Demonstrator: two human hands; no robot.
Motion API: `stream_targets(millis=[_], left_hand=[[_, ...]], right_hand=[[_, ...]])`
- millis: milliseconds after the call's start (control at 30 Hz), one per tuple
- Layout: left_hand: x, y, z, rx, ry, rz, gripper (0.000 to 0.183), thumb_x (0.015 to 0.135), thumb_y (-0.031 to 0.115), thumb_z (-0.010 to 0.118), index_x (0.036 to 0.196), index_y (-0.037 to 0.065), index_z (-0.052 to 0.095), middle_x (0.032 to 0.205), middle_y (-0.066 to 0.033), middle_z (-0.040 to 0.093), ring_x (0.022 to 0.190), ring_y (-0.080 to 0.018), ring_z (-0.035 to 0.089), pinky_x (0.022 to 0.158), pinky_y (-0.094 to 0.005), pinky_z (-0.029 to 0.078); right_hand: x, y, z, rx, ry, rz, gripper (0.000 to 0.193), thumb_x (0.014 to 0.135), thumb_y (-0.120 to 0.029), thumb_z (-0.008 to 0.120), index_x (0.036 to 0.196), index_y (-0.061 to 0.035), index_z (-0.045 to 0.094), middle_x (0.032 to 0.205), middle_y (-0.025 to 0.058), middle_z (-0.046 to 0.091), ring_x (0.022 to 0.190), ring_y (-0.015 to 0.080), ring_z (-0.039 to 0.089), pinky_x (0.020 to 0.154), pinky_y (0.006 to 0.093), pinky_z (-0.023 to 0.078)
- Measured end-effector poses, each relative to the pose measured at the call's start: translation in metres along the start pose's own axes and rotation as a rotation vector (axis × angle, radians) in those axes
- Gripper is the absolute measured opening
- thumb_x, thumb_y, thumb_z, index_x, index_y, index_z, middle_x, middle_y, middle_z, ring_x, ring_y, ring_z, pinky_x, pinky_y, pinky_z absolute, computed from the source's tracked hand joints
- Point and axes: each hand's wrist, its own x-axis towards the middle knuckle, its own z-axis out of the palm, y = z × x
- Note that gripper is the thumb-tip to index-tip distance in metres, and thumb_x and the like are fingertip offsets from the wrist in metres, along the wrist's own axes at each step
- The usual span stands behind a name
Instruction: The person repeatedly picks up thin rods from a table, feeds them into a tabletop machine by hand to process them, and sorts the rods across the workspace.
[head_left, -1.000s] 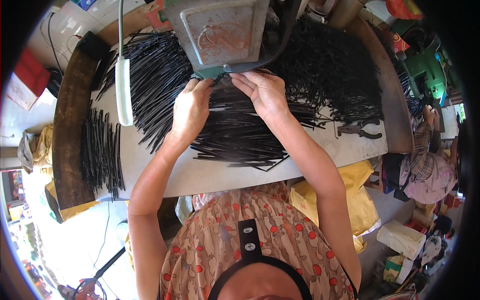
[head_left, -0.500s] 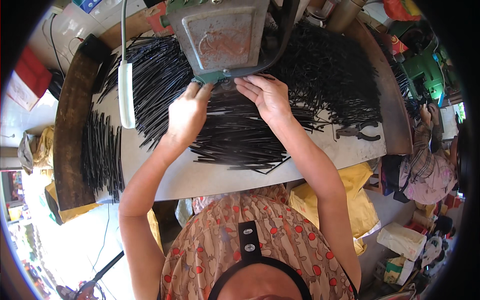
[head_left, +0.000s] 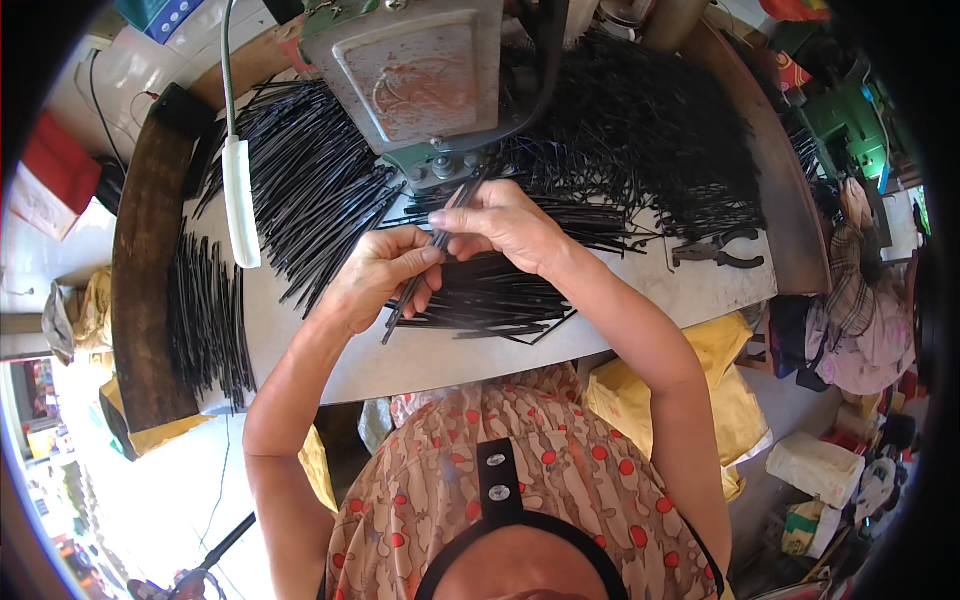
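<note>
A few thin black rods (head_left: pixel 398 309) lie slantwise between my two hands, just in front of the machine head (head_left: pixel 438 170). My left hand (head_left: pixel 385 265) pinches them from below, thumb on top and fingers curled beneath. Higher up the same rods, my right hand (head_left: pixel 508 228) is closed, its thumb pressed against them. The rods' upper ends come close to the grey-green machine (head_left: pixel 420 85); whether they touch it I cannot tell. Under my hands a pile of similar black rods (head_left: pixel 500 300) covers the middle of the white tabletop (head_left: pixel 320 355).
More rods (head_left: pixel 300 180) spread at left, with a smaller stack (head_left: pixel 208 310) by the wooden rim (head_left: pixel 145 250). A dense heap (head_left: pixel 650 130) fills the right. Pliers (head_left: pixel 718 251) lie near the right rim. A white lamp (head_left: pixel 240 205) hangs at left. Another person (head_left: pixel 855 320) sits far right.
Both hands have drawn back from under the machine head toward me and come together. A few rods now show between them. The view has shifted slightly.
</note>
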Motion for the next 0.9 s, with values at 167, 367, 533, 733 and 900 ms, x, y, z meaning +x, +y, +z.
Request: stream_targets(millis=[167,367,533,733,900], left_hand=[[0.01,-0.008,-0.001,0.574,0.286,0.429,0.017,0.079,0.008,0.058,0.091,-0.002,0.051,0.077,-0.0108,0.056,0.065,-0.0178,0.055,0.054,-0.0267,0.044],[0.015,-0.013,0.031,0.528,0.441,0.683,0.034,0.074,0.012,0.063,0.102,-0.004,0.05,0.085,-0.0131,0.058,0.07,-0.0197,0.056,0.062,-0.029,0.045],[0.039,-0.004,0.001,-0.502,0.28,0.128,0.028,0.082,0.028,0.056,0.084,0.0,0.055,0.069,-0.0084,0.06,0.055,-0.0133,0.053,0.048,-0.0227,0.04],[0.068,-0.008,-0.02,-0.706,0.274,0.164,0.022,0.082,0.019,0.056,0.084,-0.002,0.054,0.067,-0.0103,0.059,0.054,-0.0143,0.053,0.048,-0.0249,0.04],[0.066,-0.006,-0.021,-0.698,0.307,0.235,0.021,0.082,0.017,0.056,0.083,-0.003,0.054,0.066,-0.0107,0.059,0.052,-0.0142,0.052,0.047,-0.0244,0.038]], right_hand=[[0.004,-0.006,-0.017,0.319,0.047,-0.098,0.019,0.079,-0.01,0.059,0.091,0.0041,0.056,0.084,0.012,0.06,0.074,0.0202,0.062,0.066,0.0292,0.053],[0.017,0.001,-0.04,0.523,0.219,-0.243,0.017,0.082,-0.008,0.053,0.091,0.0064,0.054,0.091,0.0185,0.058,0.087,0.0285,0.06,0.074,0.0356,0.052],[0.02,0.0,-0.037,0.594,0.232,-0.285,0.016,0.084,-0.008,0.05,0.09,0.0068,0.054,0.091,0.0197,0.058,0.087,0.0293,0.059,0.075,0.0379,0.052],[0.02,-0.002,-0.031,0.606,0.284,-0.283,0.016,0.085,-0.007,0.049,0.09,0.0076,0.053,0.09,0.0205,0.057,0.086,0.0296,0.059,0.077,0.0388,0.052],[0.016,-0.001,-0.024,0.626,0.313,-0.294,0.015,0.084,-0.007,0.05,0.087,0.0074,0.052,0.091,0.0209,0.057,0.088,0.0298,0.059,0.078,0.0387,0.051]])
